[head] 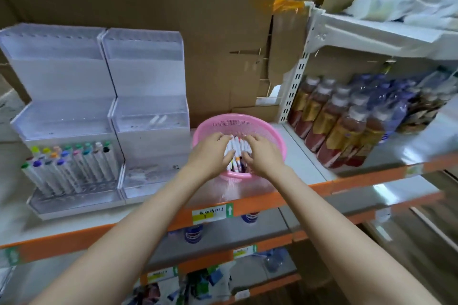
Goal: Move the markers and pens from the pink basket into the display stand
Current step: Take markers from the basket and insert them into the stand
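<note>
Orange marks the front edge of the shelf (272,199), which is crossed by two bare forearms; a white label (213,213) is stuck on it. Just beyond, the pink basket (272,131) is stood on the white shelf board, and both hands are reached into it. A bundle of white markers (235,148) is enclosed between them. The fingers of the left hand (213,153) are curled round it from one side, with the thumb laid across the barrels. The fingers of the right hand (262,156) are curled round it from the other side. Further left, the clear display stand (74,82) is placed, with colour-capped markers (74,166) leaned in rows in its lowest tier. A second clear stand (148,111) is set between it and the basket. Brown bottles (329,126) are lined up on the right, and cardboard (198,20) is seen behind everything.
</note>
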`<act>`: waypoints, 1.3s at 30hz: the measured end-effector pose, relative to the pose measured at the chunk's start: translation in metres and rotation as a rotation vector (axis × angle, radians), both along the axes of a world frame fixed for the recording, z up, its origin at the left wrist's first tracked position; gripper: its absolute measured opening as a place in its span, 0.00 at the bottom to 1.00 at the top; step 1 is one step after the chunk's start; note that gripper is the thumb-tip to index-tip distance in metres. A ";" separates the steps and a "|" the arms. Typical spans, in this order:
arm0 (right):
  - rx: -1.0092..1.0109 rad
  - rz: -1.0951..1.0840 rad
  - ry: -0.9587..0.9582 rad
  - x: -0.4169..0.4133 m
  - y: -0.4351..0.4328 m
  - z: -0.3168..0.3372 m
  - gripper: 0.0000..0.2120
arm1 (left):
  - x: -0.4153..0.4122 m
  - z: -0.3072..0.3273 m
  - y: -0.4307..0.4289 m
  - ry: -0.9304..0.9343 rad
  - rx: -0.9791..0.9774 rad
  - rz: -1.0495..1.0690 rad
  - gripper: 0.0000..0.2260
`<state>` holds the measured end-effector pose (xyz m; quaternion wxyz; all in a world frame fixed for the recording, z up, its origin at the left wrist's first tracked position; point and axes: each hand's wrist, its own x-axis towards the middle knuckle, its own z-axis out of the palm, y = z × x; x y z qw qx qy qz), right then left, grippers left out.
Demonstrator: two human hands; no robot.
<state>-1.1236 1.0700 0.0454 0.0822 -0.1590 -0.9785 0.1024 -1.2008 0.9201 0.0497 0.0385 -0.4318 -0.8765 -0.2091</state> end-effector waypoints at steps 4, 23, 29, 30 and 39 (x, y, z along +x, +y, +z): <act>-0.048 -0.005 -0.084 -0.012 0.013 -0.007 0.20 | -0.009 -0.001 0.025 0.010 -0.063 0.093 0.16; -0.255 -0.038 0.153 -0.041 0.028 -0.010 0.07 | -0.024 -0.012 0.044 -0.122 -0.200 0.327 0.11; -0.105 -0.070 -0.093 -0.036 0.020 -0.007 0.03 | -0.023 -0.013 0.041 -0.133 -0.127 0.359 0.11; -0.103 -0.060 -0.098 -0.036 0.020 -0.006 0.04 | -0.023 -0.013 0.041 -0.129 -0.119 0.366 0.11; -0.184 -0.020 0.030 -0.041 0.027 -0.013 0.04 | -0.027 -0.013 0.039 -0.248 0.080 0.363 0.06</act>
